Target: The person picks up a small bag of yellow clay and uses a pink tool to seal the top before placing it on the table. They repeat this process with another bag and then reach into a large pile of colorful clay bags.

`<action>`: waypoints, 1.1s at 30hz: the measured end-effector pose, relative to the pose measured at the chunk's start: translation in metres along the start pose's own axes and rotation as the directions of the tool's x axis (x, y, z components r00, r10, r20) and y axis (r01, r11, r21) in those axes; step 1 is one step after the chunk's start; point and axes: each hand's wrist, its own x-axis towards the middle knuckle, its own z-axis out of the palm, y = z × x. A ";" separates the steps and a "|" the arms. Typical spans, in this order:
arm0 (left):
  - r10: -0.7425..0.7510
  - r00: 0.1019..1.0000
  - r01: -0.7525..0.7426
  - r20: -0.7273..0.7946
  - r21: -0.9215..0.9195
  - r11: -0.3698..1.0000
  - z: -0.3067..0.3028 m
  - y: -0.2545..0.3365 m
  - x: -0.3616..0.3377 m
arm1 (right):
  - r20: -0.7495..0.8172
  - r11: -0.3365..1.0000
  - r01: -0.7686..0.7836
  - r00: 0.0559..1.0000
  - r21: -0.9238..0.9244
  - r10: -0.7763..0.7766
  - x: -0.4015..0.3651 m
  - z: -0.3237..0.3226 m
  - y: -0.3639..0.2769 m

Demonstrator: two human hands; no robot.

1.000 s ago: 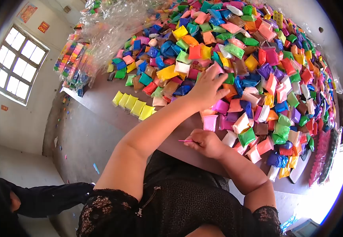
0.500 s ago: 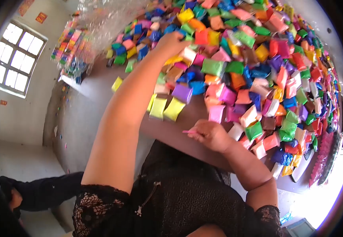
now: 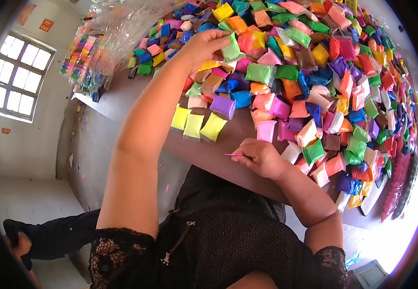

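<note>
My left hand (image 3: 206,48) reaches over the pile and pinches a light green packet (image 3: 231,49) by its edge. The packet looks like a small clear bag with soft coloured filling. Near the table's front edge my right hand (image 3: 262,158) is closed on a thin pink stick (image 3: 234,154), whose tip pokes out to the left. Between my hands lie a purple packet (image 3: 223,107) and a row of yellow packets, one of them a pale yellow packet (image 3: 193,126). A pink packet (image 3: 265,130) rests just beyond my right hand.
A heap of many-coloured packets (image 3: 310,77) covers much of the brown table (image 3: 204,154). Clear plastic bags (image 3: 122,33) and bundled packets (image 3: 81,55) stand at the far left. Another person's dark-clothed leg (image 3: 59,236) shows at lower left. Pink scraps (image 3: 167,189) appear below the table edge.
My left hand has lifted the light green packet clear of the heap and drawn slightly back to the left. A yellow packet now shows beside the other yellow ones. My right hand has barely moved.
</note>
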 end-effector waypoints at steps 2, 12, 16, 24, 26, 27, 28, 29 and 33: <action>0.016 0.999 -0.016 -0.030 0.000 1.000 0.006 -0.005 -0.002 | -0.005 0.999 0.034 0.999 -0.019 -0.035 -0.002 0.000 0.003; 0.008 1.000 0.002 -0.030 0.304 0.953 0.030 0.003 -0.010 | 0.017 0.998 0.020 1.000 -0.053 -0.020 -0.003 -0.001 0.000; 0.655 0.744 -0.462 0.128 0.808 0.367 0.040 -0.009 0.003 | 0.036 0.998 -0.022 0.999 -0.054 0.024 -0.003 -0.002 -0.001; 0.499 0.849 -0.447 0.175 0.741 0.501 0.068 -0.010 0.009 | 0.022 1.000 -0.020 1.000 -0.013 0.020 -0.002 -0.001 0.003; 0.521 0.834 -0.479 0.179 0.703 0.525 0.082 0.001 0.009 | 0.034 1.000 -0.012 0.999 -0.008 0.013 -0.002 -0.003 0.001; 0.542 0.820 -0.508 0.182 0.668 0.544 0.088 0.004 0.010 | 0.032 1.000 -0.013 0.999 -0.016 0.014 -0.002 -0.004 0.001; 0.655 0.707 -0.606 0.265 0.704 0.370 0.090 -0.002 0.013 | 0.037 1.000 -0.023 0.999 -0.016 0.024 -0.002 -0.003 0.000; 0.659 0.704 -0.609 0.265 0.703 0.367 0.092 -0.002 0.018 | 0.042 0.999 -0.032 0.999 -0.014 0.032 -0.002 -0.003 0.000; 0.723 0.683 -0.580 0.105 0.680 0.448 0.095 0.005 0.052 | 0.039 0.999 -0.031 0.999 -0.011 0.031 -0.001 -0.003 0.000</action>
